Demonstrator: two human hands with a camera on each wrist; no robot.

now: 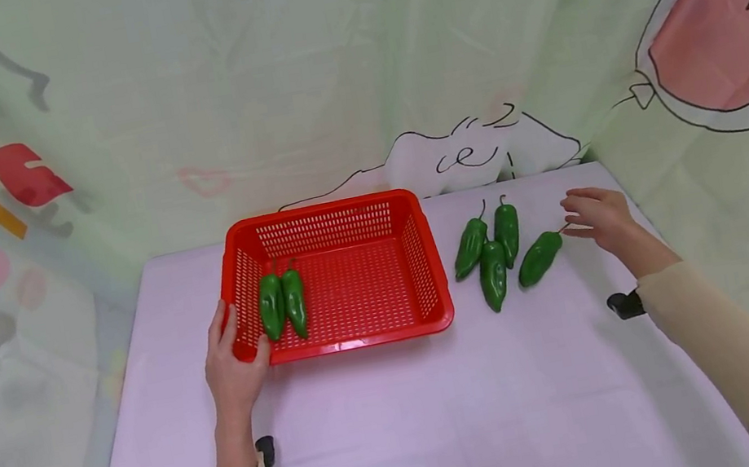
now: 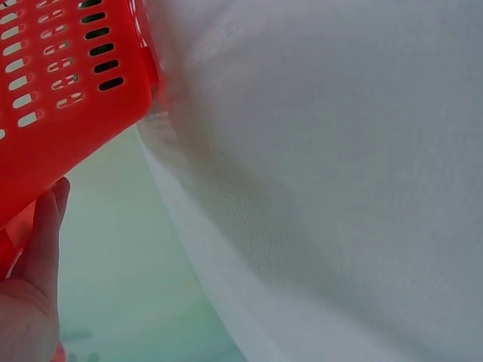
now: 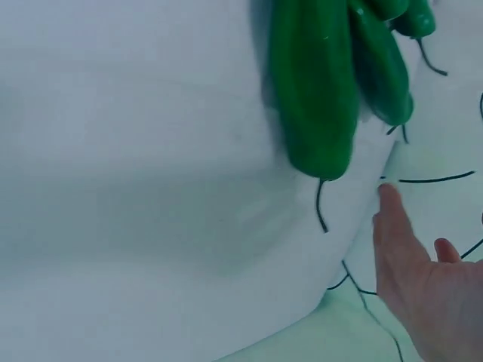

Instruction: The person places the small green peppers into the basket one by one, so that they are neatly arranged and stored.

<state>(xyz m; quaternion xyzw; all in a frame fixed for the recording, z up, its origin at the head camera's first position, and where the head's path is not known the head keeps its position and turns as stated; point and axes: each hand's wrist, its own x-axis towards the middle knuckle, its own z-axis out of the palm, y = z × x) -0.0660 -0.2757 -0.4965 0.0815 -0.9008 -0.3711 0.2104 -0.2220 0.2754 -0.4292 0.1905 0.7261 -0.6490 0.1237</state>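
Observation:
A red plastic basket (image 1: 363, 343) with slotted walls stands at the back of the table. My left hand (image 1: 237, 372) holds its near left corner, thumb at the front rim and fingers along the left side. In the left wrist view, part of that hand (image 2: 38, 279) shows against the basket's rim (image 2: 83, 143). Two green peppers (image 1: 272, 307) lie side by side inside, at the left. To the basket's right lie several more green peppers (image 1: 493, 275). My right hand (image 1: 598, 217) hovers beside the stem of the rightmost green pepper (image 1: 540, 259), its fingers extended and holding nothing.
A pale cloth covers the table (image 1: 450, 419). Behind and at both sides hangs a printed curtain (image 1: 317, 69), meeting the table's back edge close behind the basket. Dark wrist-worn pieces (image 1: 626, 304) sit at both sleeve cuffs.

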